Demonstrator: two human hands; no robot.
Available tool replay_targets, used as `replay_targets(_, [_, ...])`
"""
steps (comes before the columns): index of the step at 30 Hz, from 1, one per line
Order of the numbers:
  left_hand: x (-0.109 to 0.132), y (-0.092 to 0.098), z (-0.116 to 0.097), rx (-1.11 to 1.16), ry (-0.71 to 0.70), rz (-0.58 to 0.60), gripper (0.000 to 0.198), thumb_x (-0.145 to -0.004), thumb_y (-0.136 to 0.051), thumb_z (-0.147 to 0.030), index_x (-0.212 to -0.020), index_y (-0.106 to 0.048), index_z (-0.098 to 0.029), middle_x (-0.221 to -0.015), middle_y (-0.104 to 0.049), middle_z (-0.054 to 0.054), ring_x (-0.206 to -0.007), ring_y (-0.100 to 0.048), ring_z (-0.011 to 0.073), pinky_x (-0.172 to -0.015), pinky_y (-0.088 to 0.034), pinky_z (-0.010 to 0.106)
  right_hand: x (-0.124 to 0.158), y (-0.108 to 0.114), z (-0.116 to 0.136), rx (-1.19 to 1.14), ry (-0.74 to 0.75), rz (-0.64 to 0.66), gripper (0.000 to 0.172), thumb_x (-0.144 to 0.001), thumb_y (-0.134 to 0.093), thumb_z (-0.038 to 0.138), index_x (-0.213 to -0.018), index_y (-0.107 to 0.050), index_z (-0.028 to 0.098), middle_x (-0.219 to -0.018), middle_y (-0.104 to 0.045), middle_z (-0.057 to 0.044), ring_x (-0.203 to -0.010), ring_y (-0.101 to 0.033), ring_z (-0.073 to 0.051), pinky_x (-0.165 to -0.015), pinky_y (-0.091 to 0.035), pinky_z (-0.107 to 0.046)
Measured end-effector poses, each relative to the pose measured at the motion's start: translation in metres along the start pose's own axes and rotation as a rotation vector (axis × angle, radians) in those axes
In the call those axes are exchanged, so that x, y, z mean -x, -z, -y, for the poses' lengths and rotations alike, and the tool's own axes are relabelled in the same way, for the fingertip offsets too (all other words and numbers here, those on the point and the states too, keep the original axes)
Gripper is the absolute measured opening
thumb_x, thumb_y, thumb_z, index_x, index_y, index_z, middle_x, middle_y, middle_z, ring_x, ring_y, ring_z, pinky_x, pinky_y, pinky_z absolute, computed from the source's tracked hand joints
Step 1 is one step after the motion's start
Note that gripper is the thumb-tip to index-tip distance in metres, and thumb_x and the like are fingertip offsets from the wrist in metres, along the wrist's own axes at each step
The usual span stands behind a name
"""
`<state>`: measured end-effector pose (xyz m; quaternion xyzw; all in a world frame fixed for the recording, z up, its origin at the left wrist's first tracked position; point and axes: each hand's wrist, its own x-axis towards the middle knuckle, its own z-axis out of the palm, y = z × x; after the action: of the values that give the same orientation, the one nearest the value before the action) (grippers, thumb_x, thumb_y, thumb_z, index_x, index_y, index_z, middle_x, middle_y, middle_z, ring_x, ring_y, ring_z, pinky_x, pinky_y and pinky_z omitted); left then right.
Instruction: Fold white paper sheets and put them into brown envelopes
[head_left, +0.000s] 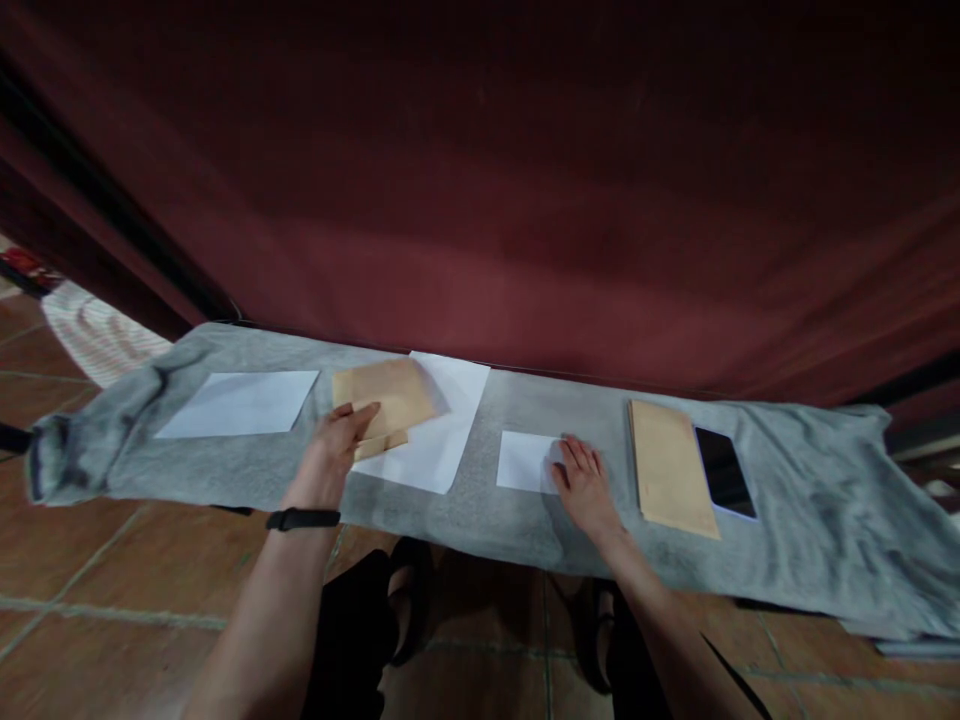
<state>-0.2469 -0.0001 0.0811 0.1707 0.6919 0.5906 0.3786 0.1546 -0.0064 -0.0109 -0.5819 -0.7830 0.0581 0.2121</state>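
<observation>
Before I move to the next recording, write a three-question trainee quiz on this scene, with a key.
1. Multiple choice: which hand holds the brown envelope? A) left B) right C) neither
2. True or false: the phone lies to the right of the brown stack.
3. Fill in the blank: the right hand is at the right end of a small white sheet of ____.

Key:
1. A; the left hand grips it between its fingers.
2. True.
3. Paper.
</observation>
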Motion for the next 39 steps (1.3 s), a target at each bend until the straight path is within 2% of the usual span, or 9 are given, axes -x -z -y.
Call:
replay_targets(4, [0.039, -0.054, 0.020, 0.260, 0.087, 0.409, 0.041, -0.055, -0.087, -0.020, -0.092, -0.070, -0.014, -0.086, -0.076, 0.006, -0.076, -0.072, 0.0190, -0.071, -0.058, 0.030, -0.007, 0.007, 0.016, -0.364, -0.040, 0.017, 0.050, -0.103, -0.037, 0.045, -0.142, -0.057, 0.022, -0.148, -0.057, -0.010, -0.140, -0.050, -0.027, -0.116, -0.042, -0.050])
replay_targets(10, [0.092, -0.119, 0.065, 0.329, 0.173, 0.617, 0.051, -0.050, -0.093, -0.023, -0.096, -0.072, -0.015, -0.098, -0.079, 0.008, -0.094, -0.074, 0.0237, -0.082, -0.057, 0.032, -0.016, 0.009, 0.041, -1.113, -0.240, 0.145, 0.051, -0.094, -0.053, 0.061, -0.128, -0.064, 0.025, -0.124, -0.072, -0.008, -0.106, -0.072, -0.025, -0.094, -0.059, -0.041])
replay_targets(18, [0.110, -0.132, 0.074, 0.332, 0.190, 0.692, 0.050, -0.055, -0.093, -0.026, -0.100, -0.072, -0.017, -0.099, -0.078, 0.006, -0.095, -0.074, 0.0226, -0.079, -0.056, 0.030, -0.023, 0.015, 0.039, -1.468, -0.439, 0.159, 0.042, -0.072, -0.077, 0.056, -0.097, -0.070, 0.022, -0.086, -0.076, -0.002, -0.076, -0.072, -0.020, -0.077, -0.061, -0.037])
replay_targets(23, [0.121, -0.137, 0.078, 0.318, 0.264, 0.755, 0.048, -0.057, -0.093, -0.024, -0.101, -0.073, -0.017, -0.098, -0.078, 0.006, -0.084, -0.072, 0.0178, -0.072, -0.054, 0.026, -0.022, 0.017, 0.040, -1.479, -0.492, 0.073, 0.038, -0.069, -0.078, 0.052, -0.091, -0.071, 0.022, -0.083, -0.076, -0.002, -0.073, -0.068, -0.019, -0.070, -0.057, -0.031])
replay_targets(28, [0.128, -0.136, 0.088, 0.138, 0.293, 0.857, 0.040, -0.061, -0.093, -0.035, -0.090, -0.073, -0.016, -0.089, -0.077, 0.006, -0.072, -0.069, 0.0147, -0.062, -0.049, 0.023, -0.027, 0.019, 0.027, -1.292, -0.387, 0.000, 0.026, -0.070, -0.071, 0.048, -0.076, -0.068, 0.023, -0.072, -0.072, 0.000, -0.079, -0.068, -0.021, -0.074, -0.055, -0.032])
replay_targets(31, [0.129, -0.132, 0.087, -0.168, 0.084, 0.993, 0.036, -0.078, -0.078, -0.052, -0.076, -0.070, -0.017, -0.075, -0.073, 0.007, -0.065, -0.066, 0.0167, -0.057, -0.047, 0.026, -0.031, 0.026, 0.014, -1.129, -0.360, -0.113, 0.023, -0.076, -0.063, 0.045, -0.066, -0.063, 0.024, -0.060, -0.065, 0.002, -0.070, -0.064, -0.019, -0.068, -0.053, -0.029])
replay_targets(34, [0.131, -0.127, 0.075, -0.472, -0.516, 0.934, 0.035, -0.086, -0.069, -0.054, -0.087, -0.074, -0.019, -0.095, -0.076, 0.011, -0.092, -0.071, 0.0261, -0.081, -0.054, 0.037, -0.033, 0.039, 0.006, -1.119, -0.302, -0.132, 0.018, -0.076, -0.063, 0.041, -0.074, -0.068, 0.024, -0.065, -0.069, 0.002, -0.069, -0.063, -0.017, -0.067, -0.053, -0.027])
replay_targets(37, [0.129, -0.122, 0.060, -0.752, -1.130, 0.737, 0.058, -0.082, -0.077, -0.048, -0.134, -0.063, -0.026, -0.154, -0.048, 0.014, -0.145, -0.039, 0.0376, -0.119, -0.028, 0.057, -0.030, 0.054, 0.002, -1.209, -0.233, -0.031, 0.019, -0.074, -0.068, 0.038, -0.084, -0.074, 0.023, -0.077, -0.075, 0.002, -0.073, -0.066, -0.017, -0.067, -0.054, -0.027])
replay_targets(39, [0.125, -0.120, 0.052, -0.926, -1.345, 0.668, 0.084, -0.079, -0.081, -0.047, -0.152, -0.045, -0.028, -0.168, -0.021, 0.015, -0.155, -0.015, 0.0415, -0.122, -0.010, 0.065, -0.027, 0.063, 0.000, -1.255, -0.219, 0.099, 0.019, -0.074, -0.071, 0.039, -0.083, -0.075, 0.022, -0.074, -0.075, 0.001, -0.070, -0.067, -0.018, -0.063, -0.054, -0.027])
